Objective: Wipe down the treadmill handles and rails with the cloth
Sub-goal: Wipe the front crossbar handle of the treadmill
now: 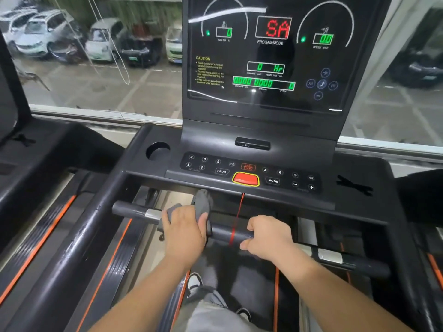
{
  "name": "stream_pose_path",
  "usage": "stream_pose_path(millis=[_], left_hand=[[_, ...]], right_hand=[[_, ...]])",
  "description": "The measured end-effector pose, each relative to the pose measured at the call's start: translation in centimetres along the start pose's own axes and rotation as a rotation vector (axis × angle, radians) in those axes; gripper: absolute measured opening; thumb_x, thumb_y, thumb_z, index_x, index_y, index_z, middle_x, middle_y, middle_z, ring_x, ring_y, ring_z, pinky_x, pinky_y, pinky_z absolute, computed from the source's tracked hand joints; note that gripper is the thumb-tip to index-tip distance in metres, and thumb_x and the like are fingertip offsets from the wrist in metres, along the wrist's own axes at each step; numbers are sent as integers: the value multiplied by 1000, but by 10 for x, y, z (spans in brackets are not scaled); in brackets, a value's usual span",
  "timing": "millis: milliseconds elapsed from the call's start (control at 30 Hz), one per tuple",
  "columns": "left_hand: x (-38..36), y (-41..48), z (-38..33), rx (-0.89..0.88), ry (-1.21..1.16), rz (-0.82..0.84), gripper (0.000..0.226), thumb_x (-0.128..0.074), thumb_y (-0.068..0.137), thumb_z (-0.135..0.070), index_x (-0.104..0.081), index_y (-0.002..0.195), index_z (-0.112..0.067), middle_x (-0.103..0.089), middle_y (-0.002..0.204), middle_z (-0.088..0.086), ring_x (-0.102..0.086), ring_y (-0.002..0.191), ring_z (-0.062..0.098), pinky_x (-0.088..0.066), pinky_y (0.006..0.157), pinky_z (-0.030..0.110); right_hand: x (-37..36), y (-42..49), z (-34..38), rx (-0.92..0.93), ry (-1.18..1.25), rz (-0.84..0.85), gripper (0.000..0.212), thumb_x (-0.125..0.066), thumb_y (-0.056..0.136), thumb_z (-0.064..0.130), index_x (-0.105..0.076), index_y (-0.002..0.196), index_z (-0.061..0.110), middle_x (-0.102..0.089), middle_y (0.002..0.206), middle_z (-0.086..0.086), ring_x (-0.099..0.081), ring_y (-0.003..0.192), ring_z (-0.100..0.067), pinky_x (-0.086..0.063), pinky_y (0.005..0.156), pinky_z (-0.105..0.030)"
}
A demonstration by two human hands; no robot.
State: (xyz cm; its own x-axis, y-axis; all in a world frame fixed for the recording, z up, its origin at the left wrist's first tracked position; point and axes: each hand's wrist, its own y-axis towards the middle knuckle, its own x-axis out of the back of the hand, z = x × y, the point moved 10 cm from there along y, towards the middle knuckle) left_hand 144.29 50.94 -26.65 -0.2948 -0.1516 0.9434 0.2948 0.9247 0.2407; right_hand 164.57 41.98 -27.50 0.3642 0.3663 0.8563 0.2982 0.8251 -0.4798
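Note:
A black front handlebar with silver sensor bands runs across the treadmill below the console. My left hand grips a grey cloth wrapped round the bar, just right of the left silver band. Part of the cloth sticks up above my fingers. My right hand grips the bare bar further right, fingers curled round it. A thick black side rail slopes down on the left. A second silver band shows on the bar right of my right hand.
The console with a red stop button and a lit display stands just behind the bar. A red safety cord hangs across the bar between my hands. A neighbouring treadmill lies left. My feet stand on the belt.

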Motion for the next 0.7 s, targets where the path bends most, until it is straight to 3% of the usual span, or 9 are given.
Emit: stream_pose_path(millis=[67,200,300,333,400,500,567,700], left_hand=[[-4,-16,-32,43,-48,-8,35,-39,99,-43,-60,100,-15,-63,96,8,-61,96,35,-36,108,61],[-21,-40,-66,-260,-154,100,41,-41,99,-47,-57,125,-21,-61,124,-3,-55,124,21,-24,121,61],[-17,-18,-34,-468,-66,130,40,-44,99,-49,-60,122,-20,-64,117,-3,-59,116,20,-31,118,61],[-14,-4,-11,-407,-37,113,38,-42,100,-49,-61,115,-20,-65,108,-1,-61,108,24,-35,114,60],[-4,23,43,-110,-7,68,37,-38,100,-48,-59,95,-18,-63,89,5,-60,91,34,-41,100,57],[8,20,61,225,32,-19,33,-49,99,-41,-60,89,-11,-64,88,14,-59,91,39,-42,97,58],[3,-1,13,190,-48,-40,31,-48,100,-40,-61,95,-12,-64,95,12,-59,98,37,-39,105,60],[-16,-38,-68,-162,-190,59,31,-46,99,-43,-56,117,-20,-60,115,-1,-55,116,25,-28,118,57]], right_hand=[[1,-1,0,4,0,-20,46,-73,78,54,-67,117,31,-65,120,7,-61,116,-20,-52,92,-33],[3,-3,-1,1,-21,-36,44,-74,76,59,-68,109,30,-66,111,6,-64,108,-21,-54,88,-35],[1,-4,-2,-2,-16,-24,46,-73,81,58,-67,118,31,-65,117,6,-63,110,-22,-53,90,-35],[1,-4,-2,-3,-10,-25,47,-73,82,57,-66,120,31,-64,117,6,-62,110,-21,-53,89,-35],[0,-4,-2,-1,-8,-30,46,-72,84,56,-66,123,31,-63,116,7,-62,108,-21,-53,88,-34],[-1,-4,-2,-8,-11,-37,48,-71,85,56,-64,126,32,-62,120,7,-60,113,-20,-52,90,-34],[0,-4,-4,-13,-11,-31,50,-72,82,58,-64,125,33,-62,122,9,-61,113,-19,-52,91,-34],[1,-3,-7,-35,32,-15,54,-77,73,64,-66,119,38,-66,115,12,-64,108,-17,-52,86,-33]])
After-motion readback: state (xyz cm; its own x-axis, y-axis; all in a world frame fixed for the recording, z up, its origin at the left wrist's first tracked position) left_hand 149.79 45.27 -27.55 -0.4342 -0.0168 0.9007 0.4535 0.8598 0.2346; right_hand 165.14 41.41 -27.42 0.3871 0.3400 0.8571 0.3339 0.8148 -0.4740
